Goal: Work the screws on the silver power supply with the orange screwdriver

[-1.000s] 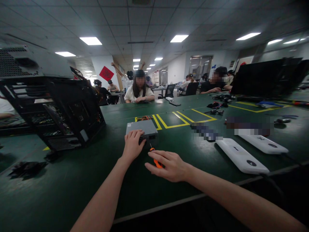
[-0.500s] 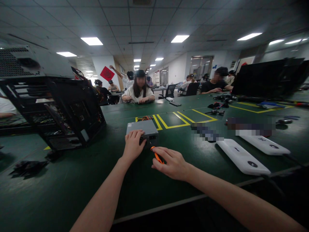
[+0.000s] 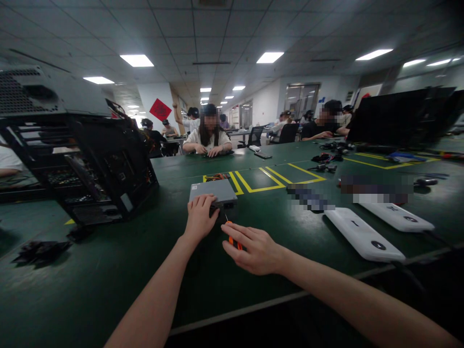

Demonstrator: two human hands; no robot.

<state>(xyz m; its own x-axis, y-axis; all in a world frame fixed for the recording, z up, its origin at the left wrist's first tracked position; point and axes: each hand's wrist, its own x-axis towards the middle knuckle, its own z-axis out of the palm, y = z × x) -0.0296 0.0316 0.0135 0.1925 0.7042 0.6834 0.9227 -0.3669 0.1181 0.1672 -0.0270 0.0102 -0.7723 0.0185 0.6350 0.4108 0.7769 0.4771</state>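
Observation:
A grey metal computer power supply (image 3: 217, 190) lies on the green tabletop in front of me. My left hand (image 3: 200, 216) grips its near left part, fingers over the top and thumb against the near side. In my right hand (image 3: 256, 249) is an orange-handled screwdriver (image 3: 231, 234), held between thumb and fingers. Its thin shaft points up toward the near face of the power supply, close to the black socket. Whether the tip touches the metal I cannot tell. Coloured cables (image 3: 217, 177) lie behind the power supply.
At left stands an open black computer case (image 3: 105, 169) with another power supply (image 3: 68, 94) on top. White power banks (image 3: 362, 234) lie at right, before dark monitors (image 3: 395, 118). Across the table sits a person (image 3: 208, 137). Yellow tape (image 3: 259, 188) marks the tabletop.
My right hand and the screwdriver have shifted slightly left and down, and the handle now stands more upright. My left hand stays on the power supply.

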